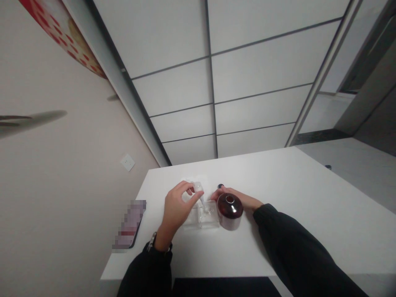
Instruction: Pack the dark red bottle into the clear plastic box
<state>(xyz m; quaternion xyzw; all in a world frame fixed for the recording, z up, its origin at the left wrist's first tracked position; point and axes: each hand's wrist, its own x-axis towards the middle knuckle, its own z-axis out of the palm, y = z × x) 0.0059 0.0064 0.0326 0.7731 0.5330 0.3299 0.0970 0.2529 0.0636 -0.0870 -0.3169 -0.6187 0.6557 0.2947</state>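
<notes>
My left hand (179, 203) is closed, its thumb and fingers pinching a small translucent white bottle (198, 187). A narrow part of the bottle points down over a clear plastic box (193, 223) with a divider. Small pale items lie inside the box, too blurred to name. Just right of the box stands a round jar (230, 223) with a glossy dark red lid. Behind this jar, my right hand (218, 192) lies low over the table, partly hidden. Its curled fingers are against a small dark round piece (220, 186), which they appear to hold.
A phone (131, 222), blurred out in blocks, lies at the left edge of the white table (272, 177). A wall with a socket (128, 162) runs along the left. White panelled doors (185, 95) stand beyond the far edge.
</notes>
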